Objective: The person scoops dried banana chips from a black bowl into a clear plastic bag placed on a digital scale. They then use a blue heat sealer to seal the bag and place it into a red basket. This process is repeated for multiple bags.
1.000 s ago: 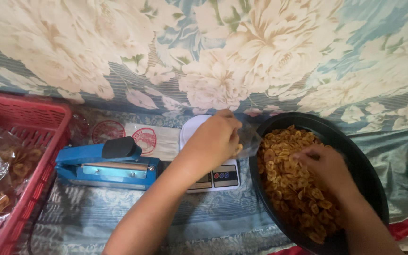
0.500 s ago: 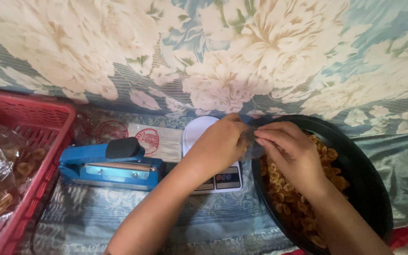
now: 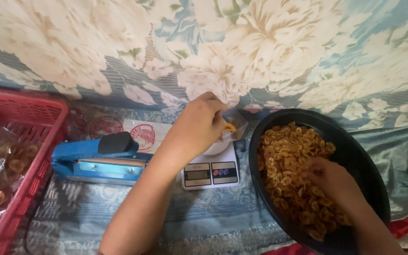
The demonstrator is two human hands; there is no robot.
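A flowered cloth [image 3: 270,52] in cream, blue and green hangs as a backdrop and runs down over the surface where the work goes on, a patterned blue-grey fabric [image 3: 204,217] covering it.

At centre, the person's left hand [image 3: 199,125] is held over a small white kitchen scale [image 3: 211,171] with a grey display and coloured buttons. The grip of this hand is closed, fingers pinching the mouth of a clear plastic bag [image 3: 234,123] that sits on the scale; a few golden chips show inside it.

To the right lies a wide black pan [image 3: 355,146] heaped with fried yellow chips [image 3: 284,156]. The right hand [image 3: 331,182] is down in the pile near the middle of the pan, fingers curled into the chips; whether it has actually closed on any cannot be told, since the fingertips are buried.

Left of the scale, just beside it, rests a blue bag sealer [image 3: 97,160] with a black handle knob on its arm, its cord trailing off toward the lower left. Behind it lie flat clear bags with round red labels [image 3: 142,134]. At the far left edge stands a red plastic basket [image 3: 48,118] holding filled, clear packets of chips [image 3: 1,165]. A strip of red cloth [image 3: 404,226] shows under the pan at lower right.
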